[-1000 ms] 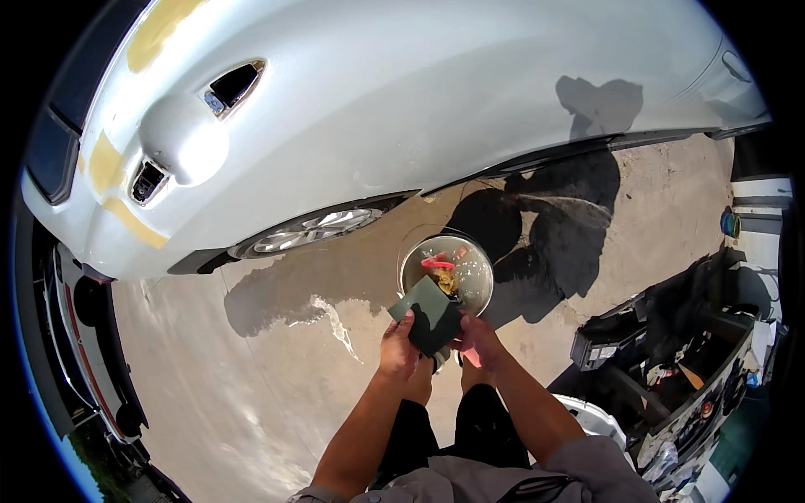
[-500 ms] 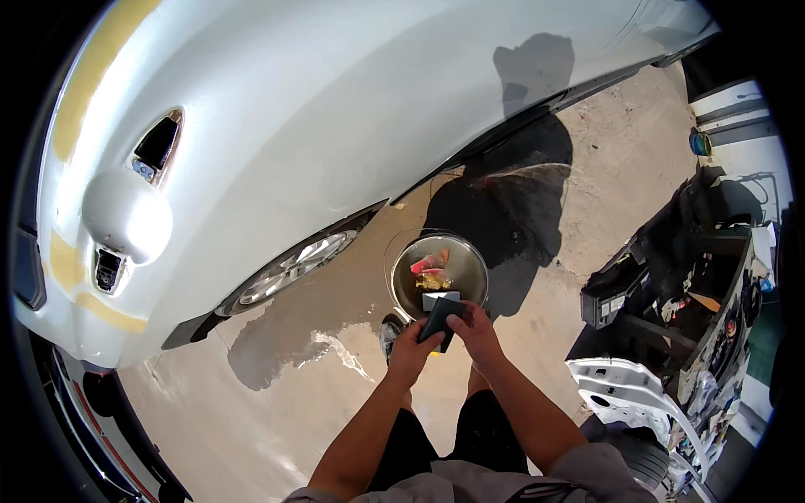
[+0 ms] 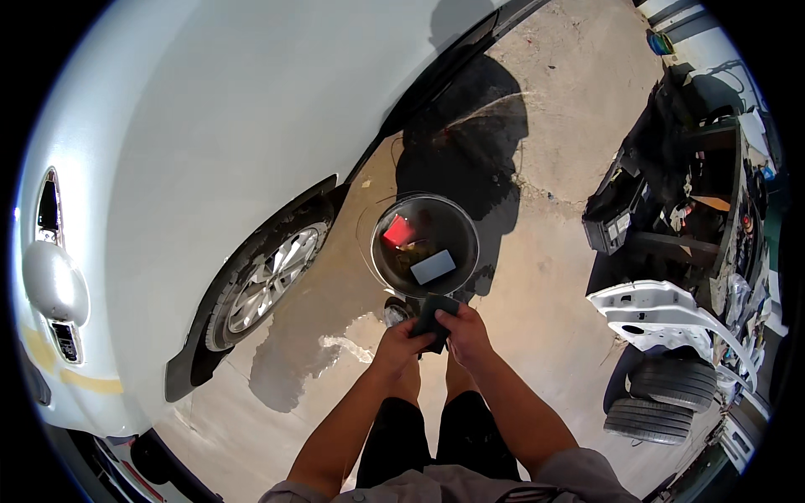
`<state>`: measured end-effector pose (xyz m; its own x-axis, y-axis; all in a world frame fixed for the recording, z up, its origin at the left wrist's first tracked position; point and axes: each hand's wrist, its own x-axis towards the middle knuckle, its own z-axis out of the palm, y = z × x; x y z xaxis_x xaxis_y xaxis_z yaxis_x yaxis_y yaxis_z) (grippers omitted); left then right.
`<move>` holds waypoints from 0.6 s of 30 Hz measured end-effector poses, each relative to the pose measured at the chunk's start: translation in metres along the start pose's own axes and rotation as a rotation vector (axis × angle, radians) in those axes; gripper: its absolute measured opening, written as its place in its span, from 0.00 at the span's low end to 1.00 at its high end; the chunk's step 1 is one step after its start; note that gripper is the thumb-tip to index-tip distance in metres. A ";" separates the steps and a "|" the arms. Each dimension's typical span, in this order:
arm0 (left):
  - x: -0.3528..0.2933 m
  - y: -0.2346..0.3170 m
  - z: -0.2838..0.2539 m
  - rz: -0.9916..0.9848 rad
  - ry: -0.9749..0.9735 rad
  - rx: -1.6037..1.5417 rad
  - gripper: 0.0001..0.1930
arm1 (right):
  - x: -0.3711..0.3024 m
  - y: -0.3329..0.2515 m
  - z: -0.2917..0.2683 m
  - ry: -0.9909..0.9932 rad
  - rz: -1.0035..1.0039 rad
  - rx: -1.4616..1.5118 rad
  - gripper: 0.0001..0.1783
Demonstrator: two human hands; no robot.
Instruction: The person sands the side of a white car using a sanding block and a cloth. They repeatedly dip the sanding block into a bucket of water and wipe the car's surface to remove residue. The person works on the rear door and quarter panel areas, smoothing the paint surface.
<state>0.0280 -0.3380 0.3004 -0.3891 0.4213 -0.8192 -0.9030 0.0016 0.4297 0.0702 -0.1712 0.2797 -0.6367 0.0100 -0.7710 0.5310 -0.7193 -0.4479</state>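
Observation:
My left hand and my right hand both pinch a dark rectangular sheet that looks like sandpaper. Its far end reaches the near rim of a round metal bucket on the ground. I cannot tell whether the sheet touches the rim. Inside the bucket are a light grey block, a red piece and something yellowish-brown, too unclear to name. My fingers cover parts of the sheet's edges.
A pale car body with its wheel fills the left side; yellowish patches mark its paint. Water has wet the concrete. On the right lie stacked tyres, a white panel and a heap of dark parts.
The view has shifted, so the car sits further left and more of the bucket's inside shows. The sheet, still in both hands, now lies nearer me relative to the bucket, off the grey block.

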 end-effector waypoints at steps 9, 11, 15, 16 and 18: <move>0.034 -0.013 0.014 -0.014 0.034 0.308 0.19 | 0.012 -0.012 -0.039 -0.004 0.020 -0.038 0.17; 0.047 -0.012 0.019 0.162 0.078 0.369 0.18 | 0.010 -0.011 -0.053 0.025 0.000 -0.072 0.17; 0.072 -0.010 0.020 0.200 0.041 0.380 0.14 | 0.011 -0.007 -0.070 0.070 -0.033 -0.383 0.15; 0.080 -0.010 0.020 0.197 0.048 0.408 0.11 | 0.015 -0.003 -0.075 0.074 -0.101 -0.386 0.14; 0.092 -0.014 0.022 0.172 0.049 0.506 0.11 | 0.020 0.000 -0.091 0.105 -0.035 -0.361 0.14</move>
<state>0.0088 -0.2795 0.2277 -0.5429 0.4109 -0.7324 -0.6295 0.3782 0.6787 0.1079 -0.1079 0.2234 -0.6070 0.1148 -0.7864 0.6847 -0.4267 -0.5908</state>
